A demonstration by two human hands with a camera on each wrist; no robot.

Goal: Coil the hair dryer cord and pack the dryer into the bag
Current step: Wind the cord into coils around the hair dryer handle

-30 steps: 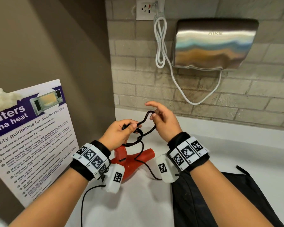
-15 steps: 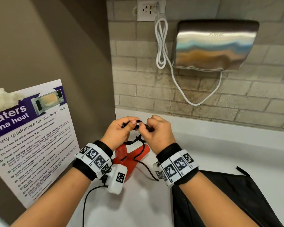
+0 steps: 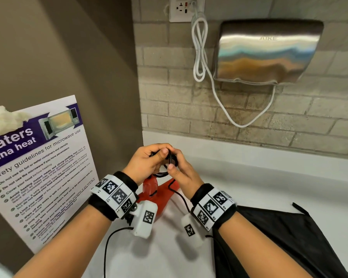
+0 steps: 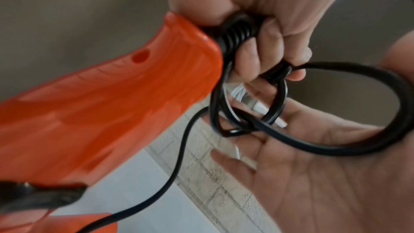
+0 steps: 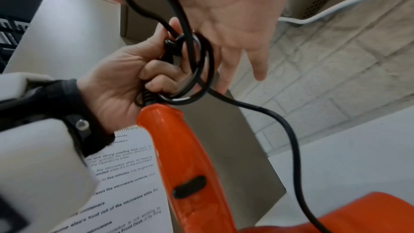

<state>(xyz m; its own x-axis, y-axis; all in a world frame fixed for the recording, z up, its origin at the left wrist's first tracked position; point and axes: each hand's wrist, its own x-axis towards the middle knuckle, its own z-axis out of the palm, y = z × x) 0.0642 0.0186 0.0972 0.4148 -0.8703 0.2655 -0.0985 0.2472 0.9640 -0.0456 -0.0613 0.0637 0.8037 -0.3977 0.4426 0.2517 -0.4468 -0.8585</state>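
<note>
The orange hair dryer hangs over the white counter, handle end up. My left hand grips the top of the handle and several small loops of the black cord at its ribbed collar. My right hand is against the left. Its fingers are straight, and a fresh loop of cord runs across the palm and through the crook of the thumb, as the right wrist view shows. The remaining cord trails down past the dryer's handle. The black bag lies flat on the counter under my right forearm.
A microwave safety poster leans on the brown wall at the left. On the brick wall behind are a steel hand dryer, its white cable and a socket. A thin black wire hangs from my left wrist.
My right hand carried a raised loop of cord across to my left hand. Both hands now sit together over the handle, and the left holds the gathered loops.
</note>
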